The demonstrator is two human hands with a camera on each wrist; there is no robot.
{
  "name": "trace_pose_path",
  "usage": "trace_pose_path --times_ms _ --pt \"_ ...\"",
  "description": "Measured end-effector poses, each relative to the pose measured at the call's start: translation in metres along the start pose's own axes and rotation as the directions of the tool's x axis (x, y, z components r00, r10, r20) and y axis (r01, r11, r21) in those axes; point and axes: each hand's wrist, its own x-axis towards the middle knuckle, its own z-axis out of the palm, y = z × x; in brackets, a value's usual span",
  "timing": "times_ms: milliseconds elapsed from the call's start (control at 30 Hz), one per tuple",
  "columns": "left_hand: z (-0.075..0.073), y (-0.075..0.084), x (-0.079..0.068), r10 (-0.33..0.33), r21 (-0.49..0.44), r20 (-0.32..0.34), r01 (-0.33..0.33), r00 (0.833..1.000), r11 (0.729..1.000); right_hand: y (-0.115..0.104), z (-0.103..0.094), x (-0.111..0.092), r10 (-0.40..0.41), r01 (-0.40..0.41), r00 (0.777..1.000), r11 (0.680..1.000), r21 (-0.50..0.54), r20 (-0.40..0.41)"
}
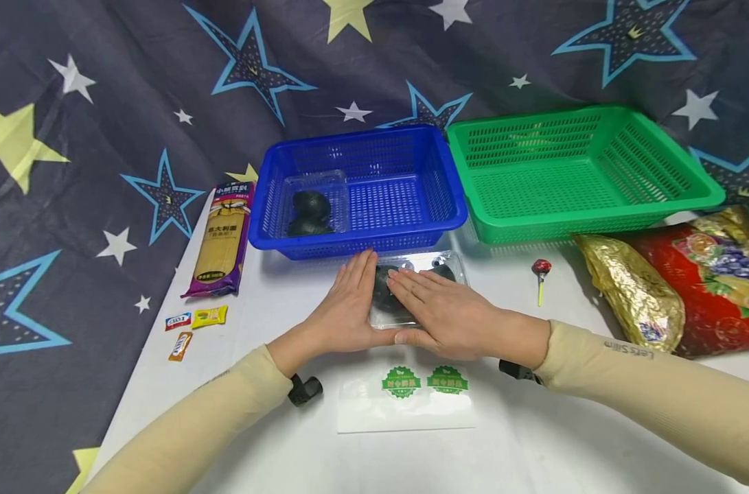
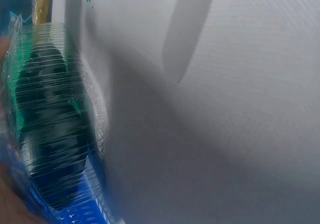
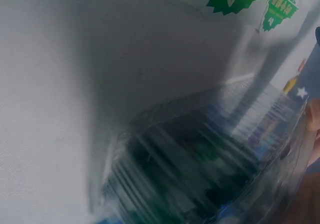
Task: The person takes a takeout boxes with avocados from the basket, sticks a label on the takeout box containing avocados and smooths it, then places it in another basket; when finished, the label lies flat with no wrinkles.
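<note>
The blue basket (image 1: 355,239) perhaps touches the clear box (image 1: 420,260) beneath fingers (image 1: 415,287)

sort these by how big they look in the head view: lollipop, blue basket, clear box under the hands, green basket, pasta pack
1. Green basket
2. Blue basket
3. Clear box and pasta pack, unranked: the box is partly covered, so it's unsure which looks larger
4. Lollipop

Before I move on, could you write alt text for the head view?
A person's left hand and right hand touch a clear plastic box of dark, avocado-like items. Behind sit a blue basket, holding a similar box, and a green basket. A pasta packet lies left, a lollipop right, green stickers in front.
</note>
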Motion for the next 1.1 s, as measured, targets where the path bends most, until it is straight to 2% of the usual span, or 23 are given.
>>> trace_pose_path --times_ms 367,700,900,1100 --pt "0.001 0.002 0.001 -0.014 0.01 -0.036 0.015 0.999 1.0 0.006 -0.003 -0.013 0.051 -0.051 0.999 0.998 -0.024 -0.011" --pt "0.0 0.005 0.0 -0.037 0.02 0.0 0.037 0.999 0.999 0.003 -0.003 -0.034 0.073 -0.074 0.997 0.996 -0.052 -0.032" --pt "0.001 0.005 0.0 -0.04 0.014 -0.012 0.04 0.999 0.999 -0.004 -0.003 -0.043 0.051 -0.052 0.998 0.998 -0.04 -0.048" --pt "0.003 0.004 0.0 -0.025 -0.009 -0.023 0.025 0.999 1.0 -0.009 -0.004 -0.04 0.022 -0.021 0.999 1.0 0.019 -0.032"
